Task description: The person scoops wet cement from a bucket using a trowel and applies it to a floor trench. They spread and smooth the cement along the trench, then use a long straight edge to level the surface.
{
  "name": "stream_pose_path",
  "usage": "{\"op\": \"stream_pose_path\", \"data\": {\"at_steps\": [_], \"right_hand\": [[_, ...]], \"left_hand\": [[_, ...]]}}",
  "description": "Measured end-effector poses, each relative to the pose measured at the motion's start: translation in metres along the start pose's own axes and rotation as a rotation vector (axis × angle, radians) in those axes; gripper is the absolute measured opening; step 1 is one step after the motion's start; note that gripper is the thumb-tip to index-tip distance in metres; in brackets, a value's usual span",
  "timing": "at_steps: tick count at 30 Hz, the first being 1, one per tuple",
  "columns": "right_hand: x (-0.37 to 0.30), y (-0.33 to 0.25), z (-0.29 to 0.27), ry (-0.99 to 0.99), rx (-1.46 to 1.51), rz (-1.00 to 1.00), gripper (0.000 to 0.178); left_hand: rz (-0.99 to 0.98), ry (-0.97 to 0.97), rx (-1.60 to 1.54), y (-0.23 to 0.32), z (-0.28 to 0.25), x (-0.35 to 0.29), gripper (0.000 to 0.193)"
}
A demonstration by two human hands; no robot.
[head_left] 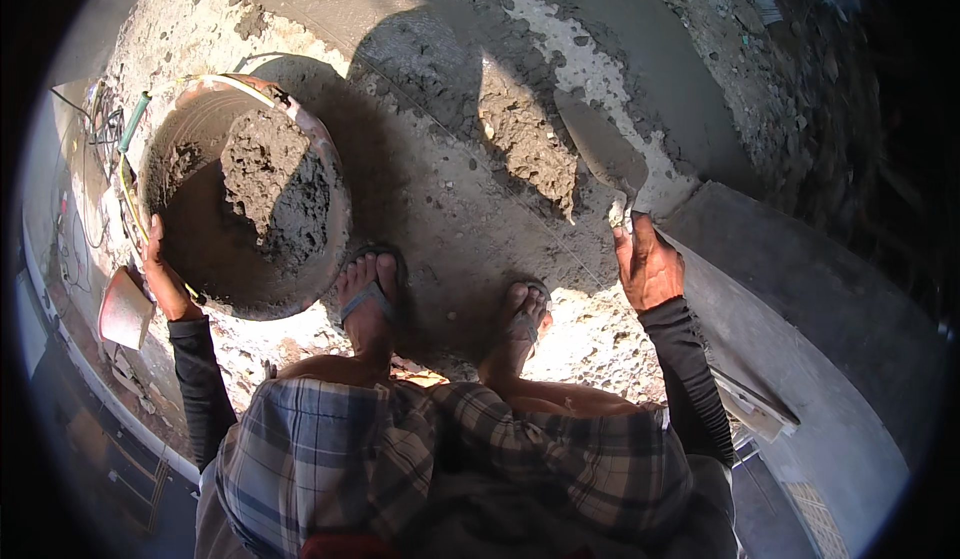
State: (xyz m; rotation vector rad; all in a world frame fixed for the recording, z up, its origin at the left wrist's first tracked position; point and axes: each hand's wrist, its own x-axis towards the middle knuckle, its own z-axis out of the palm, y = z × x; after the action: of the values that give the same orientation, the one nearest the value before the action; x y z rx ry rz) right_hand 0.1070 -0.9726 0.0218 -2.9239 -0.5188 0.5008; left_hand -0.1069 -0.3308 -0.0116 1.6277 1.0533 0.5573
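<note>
A wide round bucket (345, 204) stands at the left, with a mound of wet grey mortar (262, 164) inside it. My left hand (168, 277) grips the bucket's near left rim, thumb up along the edge; its other fingers are partly hidden. At the right, my right hand (652, 264) is closed round the handle of a trowel (605, 144), and the handle itself is mostly covered. The trowel's grey blade points away from me, low over the ground. Just left of the blade lies a lump of mortar (525, 139), part sunlit and part shaded.
My sandalled feet (372, 294) stand between bucket and trowel. Smoothed wet mortar (680, 69) spreads at the far side. A low concrete ledge (770, 249) runs along the right. Beside the bucket are a small pinkish-white container (124, 309) and dark cables (90, 124). A thin line crosses the ground.
</note>
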Motion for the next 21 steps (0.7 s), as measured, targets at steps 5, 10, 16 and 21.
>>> {"op": "stream_pose_path", "data": {"at_steps": [5,10,16,21], "right_hand": [[0.001,-0.003,0.002,-0.294,0.397,0.159,0.046],[0.086,-0.059,0.071,-0.351,0.406,0.021,0.046],[0.117,-0.072,0.061,-0.516,0.130,-0.039,0.048],[0.005,0.009,0.040,-0.697,-0.016,0.230,0.048]], "left_hand": [[-0.059,0.021,0.052,-0.003,-0.006,0.009,0.050],[-0.043,-0.024,-0.018,-0.026,-0.015,0.023,0.050],[-0.093,-0.028,0.005,-0.022,-0.020,0.020,0.050],[0.004,-0.078,0.082,-0.035,-0.029,0.033,0.050]]}}
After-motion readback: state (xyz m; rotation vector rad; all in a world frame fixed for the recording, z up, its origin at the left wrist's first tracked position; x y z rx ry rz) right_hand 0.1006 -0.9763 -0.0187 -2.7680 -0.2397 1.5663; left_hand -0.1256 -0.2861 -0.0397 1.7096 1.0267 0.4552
